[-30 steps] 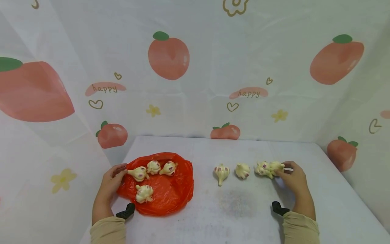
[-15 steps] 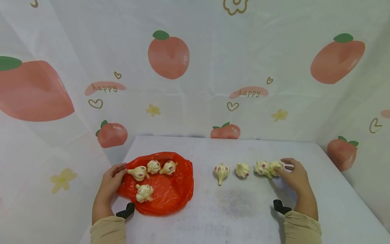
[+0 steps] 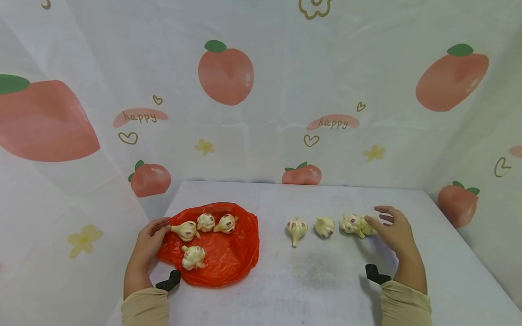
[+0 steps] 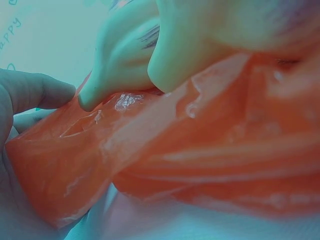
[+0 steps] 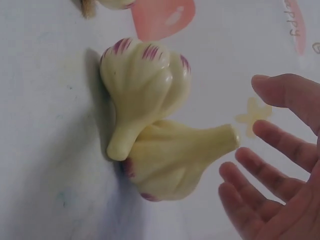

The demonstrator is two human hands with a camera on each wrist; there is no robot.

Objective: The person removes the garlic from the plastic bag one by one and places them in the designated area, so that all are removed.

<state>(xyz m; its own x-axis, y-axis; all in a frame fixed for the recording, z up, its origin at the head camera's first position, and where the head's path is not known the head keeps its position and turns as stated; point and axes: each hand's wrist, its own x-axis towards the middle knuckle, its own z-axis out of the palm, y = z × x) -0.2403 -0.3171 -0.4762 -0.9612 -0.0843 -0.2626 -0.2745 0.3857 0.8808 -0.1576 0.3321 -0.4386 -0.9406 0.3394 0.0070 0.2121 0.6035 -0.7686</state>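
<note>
Garlic bulbs [image 3: 193,258], four of them, cream-coloured, rounded and purple-streaked, lie in a crinkled, wide-mouthed red plastic bag [image 3: 222,253]. The left hand [image 3: 149,240] pinches the bag's left edge. Right of the bag, four matching bulbs [image 3: 297,229] lie in a row on the white table [image 3: 269,299], the two farthest from the bag touching. The right hand [image 3: 395,231], free with fingers spread, hovers just beside the last.

Head view looks forward and down across the flat white worktop [image 3: 281,294]; left wrist, hazy, seems low, tight against the shiny red plastic bag [image 4: 60,175]; right wrist, sideways and close, faces two purple-streaked cream garlic bulbs [image 5: 147,112], shared with head.
</note>
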